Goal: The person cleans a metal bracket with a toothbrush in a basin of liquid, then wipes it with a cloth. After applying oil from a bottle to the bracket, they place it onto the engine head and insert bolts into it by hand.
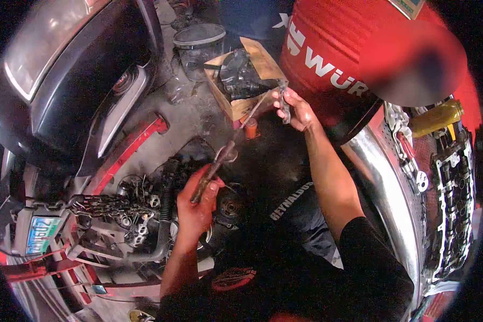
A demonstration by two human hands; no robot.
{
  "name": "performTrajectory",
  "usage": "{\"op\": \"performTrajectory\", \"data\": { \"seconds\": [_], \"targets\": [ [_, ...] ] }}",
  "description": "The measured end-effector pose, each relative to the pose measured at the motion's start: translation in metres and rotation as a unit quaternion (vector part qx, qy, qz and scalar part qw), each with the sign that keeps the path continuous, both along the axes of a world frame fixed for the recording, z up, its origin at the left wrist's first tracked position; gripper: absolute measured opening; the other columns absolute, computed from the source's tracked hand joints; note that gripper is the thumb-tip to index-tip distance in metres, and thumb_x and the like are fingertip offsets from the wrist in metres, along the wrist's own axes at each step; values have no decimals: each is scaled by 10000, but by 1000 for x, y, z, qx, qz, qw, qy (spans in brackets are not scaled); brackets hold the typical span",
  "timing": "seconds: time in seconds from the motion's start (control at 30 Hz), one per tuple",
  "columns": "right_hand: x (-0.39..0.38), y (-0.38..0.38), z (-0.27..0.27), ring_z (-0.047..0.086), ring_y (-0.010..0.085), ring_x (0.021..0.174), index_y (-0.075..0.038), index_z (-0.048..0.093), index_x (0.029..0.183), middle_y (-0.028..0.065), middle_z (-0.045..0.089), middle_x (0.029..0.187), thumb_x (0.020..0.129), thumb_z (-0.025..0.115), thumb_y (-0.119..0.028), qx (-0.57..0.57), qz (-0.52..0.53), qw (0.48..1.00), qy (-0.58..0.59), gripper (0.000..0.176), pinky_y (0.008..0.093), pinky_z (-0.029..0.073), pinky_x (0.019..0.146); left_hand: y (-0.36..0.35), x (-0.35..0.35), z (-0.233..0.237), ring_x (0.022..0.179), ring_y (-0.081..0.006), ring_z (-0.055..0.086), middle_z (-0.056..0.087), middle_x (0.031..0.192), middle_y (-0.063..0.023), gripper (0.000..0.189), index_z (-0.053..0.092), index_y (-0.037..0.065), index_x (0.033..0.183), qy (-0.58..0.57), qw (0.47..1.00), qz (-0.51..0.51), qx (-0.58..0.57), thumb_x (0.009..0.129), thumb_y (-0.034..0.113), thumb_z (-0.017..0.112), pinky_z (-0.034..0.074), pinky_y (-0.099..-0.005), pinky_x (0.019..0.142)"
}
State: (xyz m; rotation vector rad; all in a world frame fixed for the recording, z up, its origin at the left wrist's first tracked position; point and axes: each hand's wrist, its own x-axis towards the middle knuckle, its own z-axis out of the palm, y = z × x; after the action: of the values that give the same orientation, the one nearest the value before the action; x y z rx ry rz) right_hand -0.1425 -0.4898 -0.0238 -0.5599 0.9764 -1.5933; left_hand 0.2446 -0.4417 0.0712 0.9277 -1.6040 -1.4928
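Note:
My left hand [199, 201] is closed around the worn handle of a long-nozzled blow gun [220, 159], with a loop-shaped part near its middle. Its thin tube slants up and right toward my right hand [299, 111], and a faint haze hangs around it. In the fingers of my right hand is a narrow grey metal part [285, 104], held roughly upright; its exact kind I cannot make out. Just left of that hand stands an open cardboard box [224, 99] containing a dark, plastic-wrapped item [241, 72]. Below the box sits a small orange container [250, 129].
A red drum [327, 43] stands ahead, beside a clear bucket [198, 51]. At left are a dark vehicle body [86, 80], a red metal bar [129, 153], a chain [99, 205] and engine parts [139, 231]. On the right bench lie a yellow bottle [437, 119] and a cylinder head [452, 198].

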Motion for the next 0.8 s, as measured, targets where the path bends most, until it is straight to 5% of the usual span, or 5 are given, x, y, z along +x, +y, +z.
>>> {"op": "performTrajectory", "data": {
  "seconds": [0.2, 0.3, 0.4, 0.5, 0.8],
  "targets": [
    [6, 4, 9, 608, 131, 872, -118, 416, 1398, 37, 630, 1138, 958, 573, -205, -33, 8, 997, 64, 475, 262, 536, 667, -4, -10, -18, 531, -38, 466, 631, 772, -15, 332, 565, 7, 1231, -27, 999, 29, -16, 951, 181, 602, 365, -194, 458],
    [2, 0, 11, 619, 140, 903, -99, 480, 1342, 33, 631, 1153, 913, 610, -86, -7, -25, 995, 101, 449, 270, 531, 720, 1, -9, -6, 748, -71, 568, 644, 834, -15, 323, 597, -5, 1203, -23, 1000, 7, 14, 922, 144, 648, 463, -222, 685],
    [-6, -13, -7, 608, 124, 864, -55, 571, 1192, 15, 635, 1056, 837, 654, 40, 13, -83, 986, 146, 377, 259, 505, 754, -2, -5, -9, 739, -72, 568, 648, 834, -14, 328, 604, 5, 1198, -19, 997, 44, 57, 915, 161, 661, 467, -228, 684],
    [-3, -17, -5, 564, 97, 758, -33, 603, 1053, -9, 598, 886, 787, 679, 79, -7, -108, 960, 257, 298, 247, 478, 691, 3, -8, -9, 739, -79, 576, 651, 831, -16, 330, 608, 10, 1192, -58, 997, 31, -26, 913, 176, 666, 475, -235, 691],
    [2, -22, -2, 571, 107, 835, -35, 597, 1001, -18, 596, 892, 781, 699, 64, 2, -142, 920, 365, 262, 259, 470, 771, 3, -13, 4, 734, -85, 589, 654, 825, -30, 343, 601, 18, 1202, -56, 998, 34, -13, 915, 194, 669, 483, -244, 687]
  ]
}}
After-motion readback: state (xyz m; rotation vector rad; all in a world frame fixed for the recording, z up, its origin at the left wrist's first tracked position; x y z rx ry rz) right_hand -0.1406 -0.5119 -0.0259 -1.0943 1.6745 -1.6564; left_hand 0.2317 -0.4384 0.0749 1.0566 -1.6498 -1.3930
